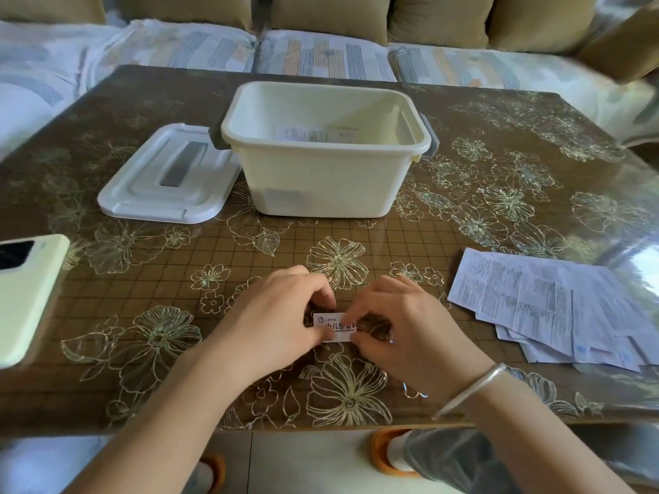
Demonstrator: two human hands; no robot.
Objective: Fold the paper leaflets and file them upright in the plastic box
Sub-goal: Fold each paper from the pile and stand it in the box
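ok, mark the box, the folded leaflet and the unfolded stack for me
box (338,172): head view, front wall.
folded leaflet (332,324): head view, exposed printed face.
unfolded stack (542,301): head view, middle of the top sheet.

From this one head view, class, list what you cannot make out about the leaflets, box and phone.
Head view only:
folded leaflet: ends covered by the left hand and right hand.
filed leaflets: the plastic box near wall hides all but their tops; count unclear.
loose leaflets: print too small to read.
phone: cut off by the left edge.
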